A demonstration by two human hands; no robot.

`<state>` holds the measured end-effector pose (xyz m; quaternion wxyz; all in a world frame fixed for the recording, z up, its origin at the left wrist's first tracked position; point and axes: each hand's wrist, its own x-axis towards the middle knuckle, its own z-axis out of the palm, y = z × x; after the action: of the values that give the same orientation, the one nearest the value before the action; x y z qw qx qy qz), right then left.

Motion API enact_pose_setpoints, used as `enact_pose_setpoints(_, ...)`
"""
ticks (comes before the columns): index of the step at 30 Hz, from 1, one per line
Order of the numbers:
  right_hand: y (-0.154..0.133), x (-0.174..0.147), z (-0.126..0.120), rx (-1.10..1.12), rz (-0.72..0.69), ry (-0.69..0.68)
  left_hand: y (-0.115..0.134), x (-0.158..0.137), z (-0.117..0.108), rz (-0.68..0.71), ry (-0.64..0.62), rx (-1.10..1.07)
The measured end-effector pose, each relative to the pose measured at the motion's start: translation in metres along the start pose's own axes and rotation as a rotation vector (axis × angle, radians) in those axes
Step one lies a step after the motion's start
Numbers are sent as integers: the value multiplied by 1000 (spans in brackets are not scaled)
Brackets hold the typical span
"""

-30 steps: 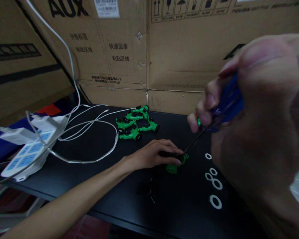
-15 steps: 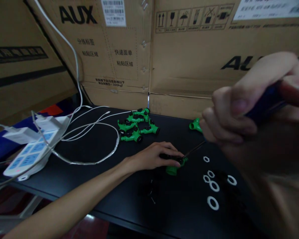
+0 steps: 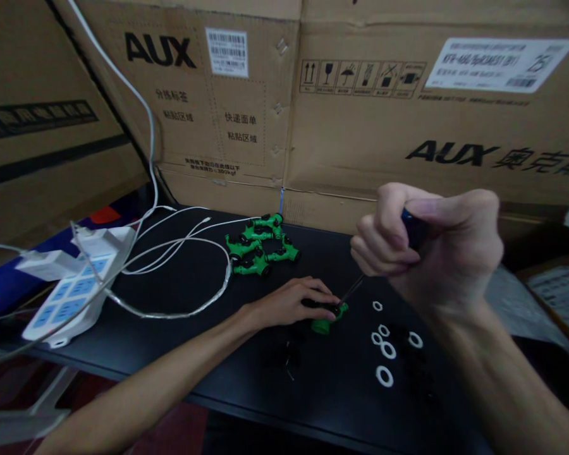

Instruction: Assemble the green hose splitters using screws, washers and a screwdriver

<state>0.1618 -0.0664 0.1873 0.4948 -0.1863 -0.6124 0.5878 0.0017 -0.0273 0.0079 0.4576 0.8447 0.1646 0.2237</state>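
Observation:
My left hand [image 3: 303,300] rests on the dark table, its fingers closed over a green pipe fitting [image 3: 320,327] with a black part on top, pinning it down. Most of the fitting is hidden under the fingers. My right hand [image 3: 431,234] is wrapped round the blue handle of a screwdriver [image 3: 352,290], thumb over the end of the handle. The thin shaft slants down to the left, and its tip meets the fitting beside my left fingertips. The exact contact point is too small to make out.
Several green fittings with black parts [image 3: 253,266] lie together behind my left hand. White rings [image 3: 384,376] and dark small parts [image 3: 411,363] lie to the right; small screws [image 3: 289,363] lie in front. A power strip [image 3: 71,297] with white cables is left. Cartons [image 3: 351,145] stand behind.
The view has shifted, showing more of the cartons. My right hand appears lower, further left and smaller, still on the screwdriver; it now covers where a loose green fitting showed. My left hand stays put.

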Motion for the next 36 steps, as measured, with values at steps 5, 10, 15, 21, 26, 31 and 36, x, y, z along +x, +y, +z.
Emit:
enact_pose_setpoints(5,21,-4,27,-223,-317,683,-3,0,1,46,11,-9)
enact_pose_setpoints(10,29,-7,36,-359,-356,739,-4,0,1,50,2,5)
enact_pose_setpoints(15,-2,-6,8,-143,-9,97,-1,0,-1,50,-9,-10)
enact_pose_setpoints(21,-10,2,-20,69,84,-319,2,2,-3,17,-36,-3)
enact_pose_setpoints(26,0,0,-2,-14,11,144,0,2,-2,14,-27,2)
enact_pose_setpoints(31,17,0,25,-286,-277,861,-2,2,-1,38,-27,26)
enact_pose_setpoints(36,16,0,25,-206,-138,574,1,2,-3,21,-30,-1)
